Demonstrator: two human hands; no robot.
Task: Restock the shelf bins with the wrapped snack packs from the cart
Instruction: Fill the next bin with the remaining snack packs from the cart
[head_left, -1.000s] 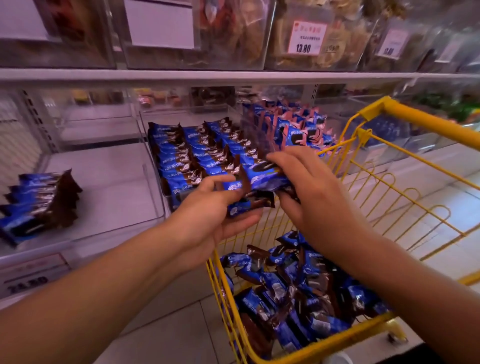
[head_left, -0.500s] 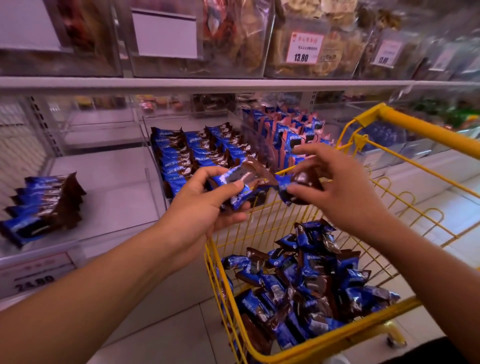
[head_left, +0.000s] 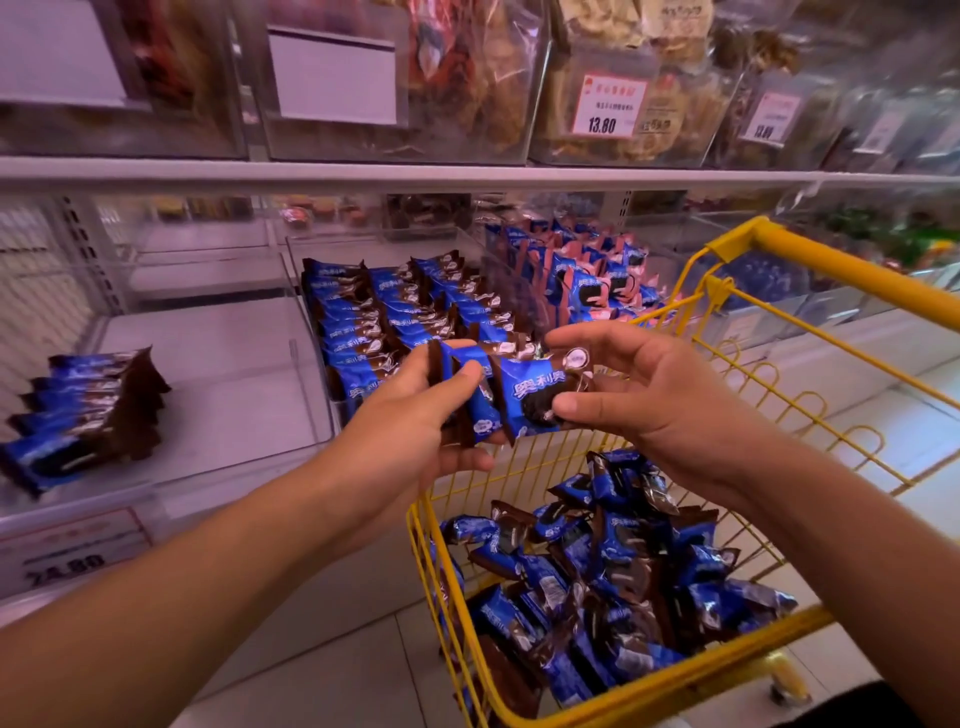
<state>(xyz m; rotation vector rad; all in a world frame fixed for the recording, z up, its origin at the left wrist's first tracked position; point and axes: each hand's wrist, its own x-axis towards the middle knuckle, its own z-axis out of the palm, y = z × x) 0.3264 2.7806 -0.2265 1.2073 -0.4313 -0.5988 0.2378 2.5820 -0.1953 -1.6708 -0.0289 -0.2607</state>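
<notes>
My left hand (head_left: 415, 431) grips a small stack of blue-and-brown wrapped snack packs (head_left: 467, 395) above the cart's far corner. My right hand (head_left: 639, 395) pinches the frontmost pack (head_left: 530, 397) by its right end between thumb and fingers. Below them the yellow wire cart (head_left: 623, 696) holds a heap of the same packs (head_left: 613, 582). Straight ahead, a clear shelf bin (head_left: 311, 395) is lined with neat rows of these packs (head_left: 384, 312). The clear bin to its left (head_left: 218, 364) holds one short row of packs (head_left: 88, 410).
A bin of pink-and-blue packs (head_left: 587, 275) stands to the right of the filled bin. The upper shelf (head_left: 467, 171) carries clear boxes of other snacks with price tags (head_left: 608, 106). The cart handle (head_left: 857, 280) runs at the right. White floor tiles lie below.
Both hands have risen from the cart toward the shelf. The packs have been gathered upright in my left hand, and my right hand now pinches the front pack's end.
</notes>
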